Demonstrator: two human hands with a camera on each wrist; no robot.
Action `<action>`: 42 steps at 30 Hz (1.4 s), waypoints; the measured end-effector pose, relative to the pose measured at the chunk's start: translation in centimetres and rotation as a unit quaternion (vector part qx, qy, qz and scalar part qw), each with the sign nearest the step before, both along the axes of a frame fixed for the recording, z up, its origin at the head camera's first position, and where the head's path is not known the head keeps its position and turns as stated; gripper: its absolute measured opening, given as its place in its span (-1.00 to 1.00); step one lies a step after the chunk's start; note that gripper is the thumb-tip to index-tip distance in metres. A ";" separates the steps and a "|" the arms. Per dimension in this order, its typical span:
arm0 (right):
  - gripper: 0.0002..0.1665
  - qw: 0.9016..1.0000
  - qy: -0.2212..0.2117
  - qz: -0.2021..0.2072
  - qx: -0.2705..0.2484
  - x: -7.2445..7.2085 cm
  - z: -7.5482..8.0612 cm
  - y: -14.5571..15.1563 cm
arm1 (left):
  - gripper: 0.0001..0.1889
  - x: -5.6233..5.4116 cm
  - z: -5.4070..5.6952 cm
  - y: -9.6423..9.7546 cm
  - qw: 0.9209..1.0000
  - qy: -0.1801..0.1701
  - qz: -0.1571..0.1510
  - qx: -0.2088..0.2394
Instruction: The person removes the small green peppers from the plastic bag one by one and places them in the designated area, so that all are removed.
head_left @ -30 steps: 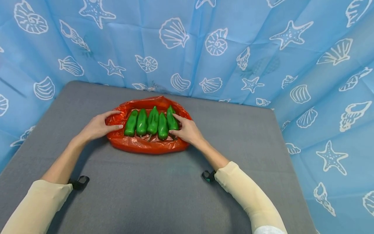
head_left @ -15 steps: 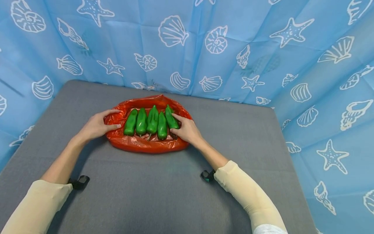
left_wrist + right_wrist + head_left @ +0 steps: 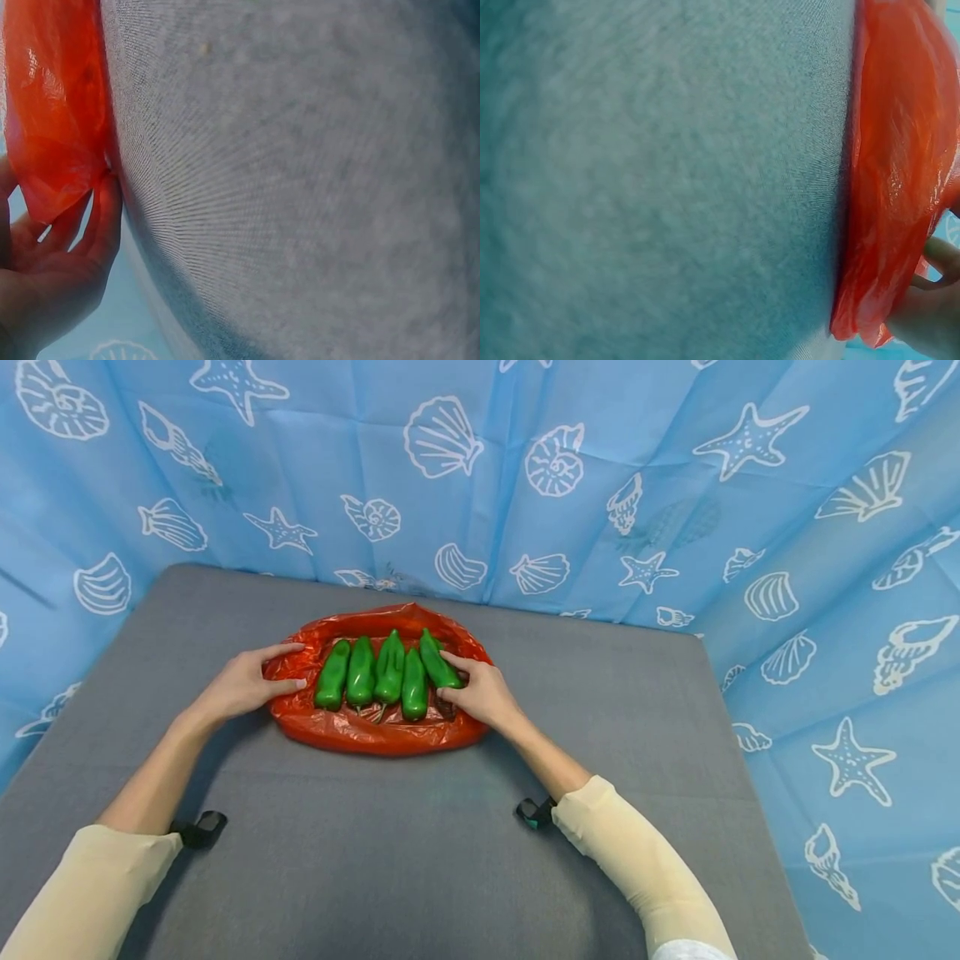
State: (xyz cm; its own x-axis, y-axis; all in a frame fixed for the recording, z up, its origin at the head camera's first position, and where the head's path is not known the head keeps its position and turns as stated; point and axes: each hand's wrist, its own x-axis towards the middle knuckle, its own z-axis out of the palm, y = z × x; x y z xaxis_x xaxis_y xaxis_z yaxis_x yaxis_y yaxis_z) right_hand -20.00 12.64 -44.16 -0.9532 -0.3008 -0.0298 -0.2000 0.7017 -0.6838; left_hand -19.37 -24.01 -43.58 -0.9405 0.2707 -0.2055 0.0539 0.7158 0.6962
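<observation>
A red plastic bag (image 3: pixel 360 739) lies opened out on the grey table, with several green peppers (image 3: pixel 361 672) side by side in it. My left hand (image 3: pixel 243 683) holds the bag's left end; its thumb and index finger reach over the edge in the head view. In the left wrist view, the fingers (image 3: pixel 101 217) lie along the bag's end close to the table. My right hand (image 3: pixel 486 695) reaches over the right edge and holds the rightmost pepper (image 3: pixel 437 658) between thumb and index finger. That pepper leans, its tip to the left. Its lower end is partly hidden by the hand.
The grey tabletop (image 3: pixel 360 860) extends around the bag, with its far edge close behind. A blue curtain (image 3: pixel 510 527) with white shell and starfish prints hangs behind and to the right. Black wrist straps (image 3: pixel 201 831) stick out below both sleeves.
The rightmost pepper has tilted further, its tip moving left and its lower end right, between my right thumb and index finger. My left hand stays at the bag's left end.
</observation>
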 end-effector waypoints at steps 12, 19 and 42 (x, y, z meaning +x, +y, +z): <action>-0.28 0.998 -0.002 0.002 -0.070 0.2 0.6 0.4 | -0.23 -0.2 0.0 -0.4 1.000 -0.001 0.000 -0.003; -0.29 0.990 -0.017 -0.020 -0.137 0.3 1.6 0.4 | -0.19 -0.1 0.2 -0.3 1.000 -0.009 -0.002 -0.013; -0.30 0.971 -0.039 -0.058 -0.227 -0.2 3.3 3.7 | -0.23 -0.2 0.3 -0.2 1.000 0.003 -0.007 -0.012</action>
